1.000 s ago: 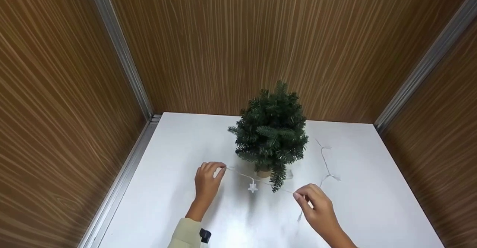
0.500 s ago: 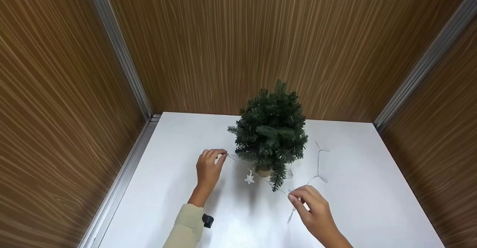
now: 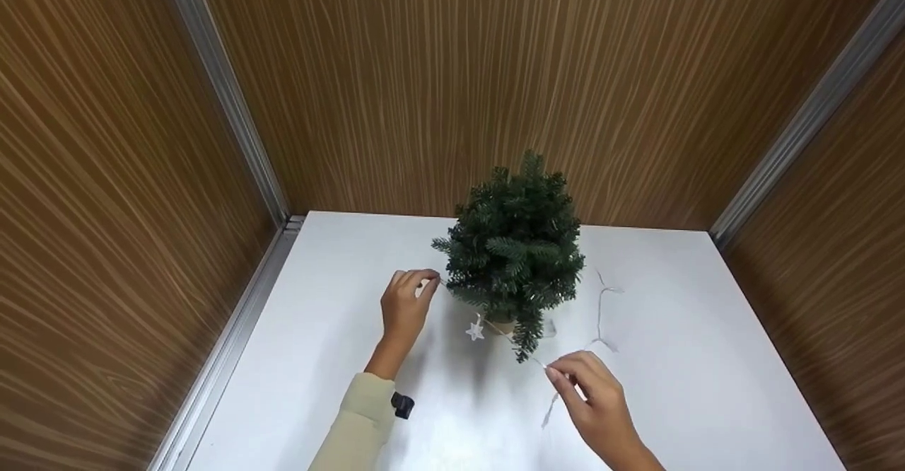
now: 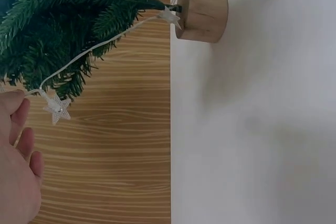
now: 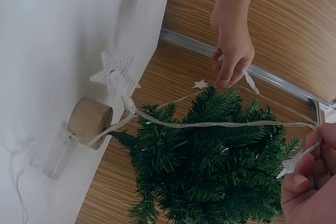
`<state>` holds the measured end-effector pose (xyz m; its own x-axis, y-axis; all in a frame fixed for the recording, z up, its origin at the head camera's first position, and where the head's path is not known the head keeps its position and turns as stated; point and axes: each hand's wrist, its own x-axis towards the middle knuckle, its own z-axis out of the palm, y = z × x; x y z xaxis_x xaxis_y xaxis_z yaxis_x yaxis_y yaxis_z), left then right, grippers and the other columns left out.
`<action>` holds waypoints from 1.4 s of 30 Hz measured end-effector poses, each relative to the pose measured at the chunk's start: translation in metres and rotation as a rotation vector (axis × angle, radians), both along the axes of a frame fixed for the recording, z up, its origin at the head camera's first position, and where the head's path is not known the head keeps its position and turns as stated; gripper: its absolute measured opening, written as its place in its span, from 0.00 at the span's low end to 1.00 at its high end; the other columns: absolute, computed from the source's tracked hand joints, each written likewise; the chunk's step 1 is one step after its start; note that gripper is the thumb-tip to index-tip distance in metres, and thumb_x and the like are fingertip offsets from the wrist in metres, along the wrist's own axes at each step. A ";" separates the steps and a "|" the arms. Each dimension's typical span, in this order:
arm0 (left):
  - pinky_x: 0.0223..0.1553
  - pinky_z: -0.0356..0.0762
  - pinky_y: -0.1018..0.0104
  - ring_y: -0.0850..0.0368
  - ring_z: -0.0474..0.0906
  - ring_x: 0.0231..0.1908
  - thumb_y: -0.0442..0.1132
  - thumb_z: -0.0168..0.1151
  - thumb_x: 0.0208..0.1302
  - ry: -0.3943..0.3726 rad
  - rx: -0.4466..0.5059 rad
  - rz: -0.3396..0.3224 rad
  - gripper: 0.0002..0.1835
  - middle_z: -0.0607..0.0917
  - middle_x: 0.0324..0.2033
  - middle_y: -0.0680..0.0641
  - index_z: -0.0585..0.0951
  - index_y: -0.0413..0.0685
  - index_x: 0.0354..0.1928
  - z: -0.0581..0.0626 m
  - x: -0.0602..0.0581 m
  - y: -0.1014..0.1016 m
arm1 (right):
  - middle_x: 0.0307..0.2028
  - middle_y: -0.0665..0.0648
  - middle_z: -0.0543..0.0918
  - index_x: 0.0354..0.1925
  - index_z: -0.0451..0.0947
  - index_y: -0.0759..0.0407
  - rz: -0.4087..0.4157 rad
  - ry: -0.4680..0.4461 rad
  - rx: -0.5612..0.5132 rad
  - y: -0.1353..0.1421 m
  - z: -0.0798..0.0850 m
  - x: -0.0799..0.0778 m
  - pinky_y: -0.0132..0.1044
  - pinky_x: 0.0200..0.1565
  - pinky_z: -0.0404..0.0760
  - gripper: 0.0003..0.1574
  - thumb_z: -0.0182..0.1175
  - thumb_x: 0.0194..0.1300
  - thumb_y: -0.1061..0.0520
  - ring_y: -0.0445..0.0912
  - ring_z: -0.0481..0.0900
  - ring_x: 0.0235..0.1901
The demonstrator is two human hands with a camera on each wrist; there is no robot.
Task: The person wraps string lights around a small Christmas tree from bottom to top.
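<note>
A small green artificial Christmas tree stands on a round wooden base. Beside the tree's left side, my left hand pinches the thin wire of a star string light between thumb and fingertips. My right hand pinches the same wire in front of the tree, to the right. Between both hands the wire crosses the lower front of the tree, and a clear star hangs from it. Another star hangs at the right hand's fingers. The wire behind the tree is hidden in the head view.
On the white table, a loose length of the wire lies right of the tree. A clear battery box sits by the base. Wood-grain panels with metal rails enclose the table's back and sides.
My left hand has moved away from me and slightly right, toward the tree's side, drawing the wire along. The right hand shifted slightly left. The loose wire on the right slid left a little.
</note>
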<state>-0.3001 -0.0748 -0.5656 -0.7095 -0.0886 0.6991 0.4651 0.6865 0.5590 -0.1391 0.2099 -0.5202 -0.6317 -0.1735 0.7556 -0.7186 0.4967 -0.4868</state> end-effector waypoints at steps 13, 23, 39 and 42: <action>0.38 0.80 0.65 0.59 0.79 0.37 0.41 0.71 0.64 -0.048 0.047 -0.034 0.03 0.90 0.37 0.58 0.88 0.54 0.38 0.007 0.005 0.008 | 0.32 0.56 0.79 0.37 0.83 0.61 -0.025 0.031 -0.081 0.004 0.009 0.003 0.22 0.27 0.65 0.02 0.64 0.68 0.65 0.36 0.67 0.29; 0.37 0.79 0.65 0.61 0.78 0.37 0.43 0.71 0.64 -0.065 0.016 -0.065 0.03 0.89 0.37 0.59 0.88 0.56 0.38 0.006 0.010 0.009 | 0.32 0.57 0.78 0.36 0.82 0.65 -0.099 -0.010 -0.106 0.018 0.012 -0.002 0.25 0.25 0.66 0.03 0.63 0.66 0.70 0.34 0.65 0.25; 0.41 0.81 0.64 0.60 0.79 0.40 0.40 0.73 0.61 0.027 -0.013 -0.121 0.04 0.88 0.38 0.58 0.88 0.54 0.38 0.003 0.013 0.014 | 0.29 0.59 0.78 0.34 0.81 0.71 -0.189 0.015 -0.139 0.034 0.034 -0.013 0.25 0.26 0.67 0.07 0.61 0.62 0.78 0.35 0.67 0.26; 0.42 0.81 0.63 0.60 0.79 0.41 0.42 0.72 0.62 0.018 -0.027 -0.132 0.04 0.88 0.39 0.58 0.88 0.54 0.38 0.003 0.014 0.015 | 0.29 0.59 0.78 0.34 0.81 0.72 -0.182 0.008 -0.161 0.036 0.038 -0.012 0.26 0.26 0.66 0.07 0.61 0.61 0.79 0.35 0.67 0.26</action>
<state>-0.2865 -0.0597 -0.5627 -0.7008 0.0242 0.7129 0.5625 0.6334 0.5314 -0.1512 0.2460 -0.4824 -0.6354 0.0654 0.7694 -0.6287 0.5347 -0.5647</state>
